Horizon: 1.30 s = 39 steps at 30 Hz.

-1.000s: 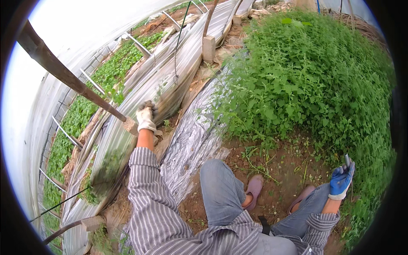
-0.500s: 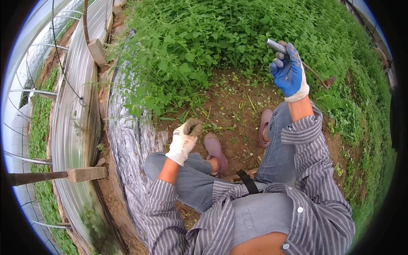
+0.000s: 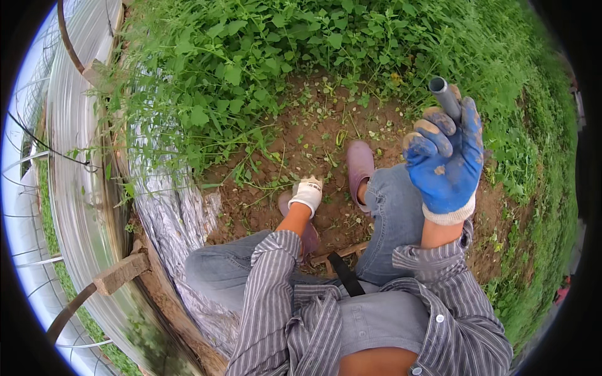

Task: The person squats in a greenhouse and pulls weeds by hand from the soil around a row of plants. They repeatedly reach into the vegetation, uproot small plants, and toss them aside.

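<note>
My right hand (image 3: 446, 156), in a dirt-stained blue-palmed glove, is raised palm up on the right. Its fingers curl beside the grey metal tube handle of a small hand hoe (image 3: 445, 99), gripped at the thumb side. The tool's blade is hidden now. Low over the soil, beside a mauve shoe (image 3: 308, 239), is my left hand (image 3: 306, 195) in a white-backed glove. The back of that hand faces up and hides its fingers, so whether it holds anything does not show. Cut stems and leaf scraps lie on the brown soil (image 3: 307, 147) around it.
Dense leafy green plants (image 3: 251, 56) stand ahead and continue down the right side. Silvery plastic sheeting (image 3: 169, 213) lies along the left, next to clear film (image 3: 81, 163) and a brick (image 3: 122, 274). My other mauve shoe (image 3: 359, 164) rests between the hands.
My left hand has swung right and down to the ground near the left shoe. The right hand appears larger and lower, its tube end tipped toward me; the hoe's blade has gone from sight.
</note>
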Available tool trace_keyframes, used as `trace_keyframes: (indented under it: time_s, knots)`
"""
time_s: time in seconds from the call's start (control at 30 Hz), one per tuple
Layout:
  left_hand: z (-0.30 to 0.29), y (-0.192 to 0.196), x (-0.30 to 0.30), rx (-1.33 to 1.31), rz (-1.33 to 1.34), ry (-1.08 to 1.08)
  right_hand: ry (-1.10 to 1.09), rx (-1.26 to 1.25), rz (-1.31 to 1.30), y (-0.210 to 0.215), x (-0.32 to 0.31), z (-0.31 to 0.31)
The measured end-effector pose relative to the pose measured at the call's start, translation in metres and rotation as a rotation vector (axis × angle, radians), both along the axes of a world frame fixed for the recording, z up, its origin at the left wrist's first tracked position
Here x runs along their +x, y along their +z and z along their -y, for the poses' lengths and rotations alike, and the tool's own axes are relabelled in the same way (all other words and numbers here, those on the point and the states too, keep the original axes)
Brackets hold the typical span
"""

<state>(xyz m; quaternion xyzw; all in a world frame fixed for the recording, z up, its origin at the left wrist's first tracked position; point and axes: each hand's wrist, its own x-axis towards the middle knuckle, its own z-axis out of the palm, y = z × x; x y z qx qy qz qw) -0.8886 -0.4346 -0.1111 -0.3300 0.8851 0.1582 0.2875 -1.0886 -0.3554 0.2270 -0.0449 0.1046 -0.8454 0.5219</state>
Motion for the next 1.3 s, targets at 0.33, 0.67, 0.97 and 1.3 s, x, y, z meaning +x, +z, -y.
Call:
trace_keyframes:
  time_s: [0.33, 0.67, 0.97, 1.3]
  knots:
    - [0.0, -0.038, -0.047, -0.01, 0.174, -0.081, -0.06, 0.001, 0.026, -0.018, -0.061, -0.027]
    - [0.073, 0.018, -0.064, -0.264, -0.149, -0.003, -0.099, 0.028, 0.147, -0.022, -0.079, -0.051]
    - [0.17, 0.006, -0.071, -0.442, 0.271, -0.042, -0.183, 0.104, 0.161, -0.031, -0.093, -0.06]
    - [0.232, -0.006, -0.025, -0.218, 0.393, 0.246, -0.185, 0.191, 0.177, -0.029, -0.093, -0.053]
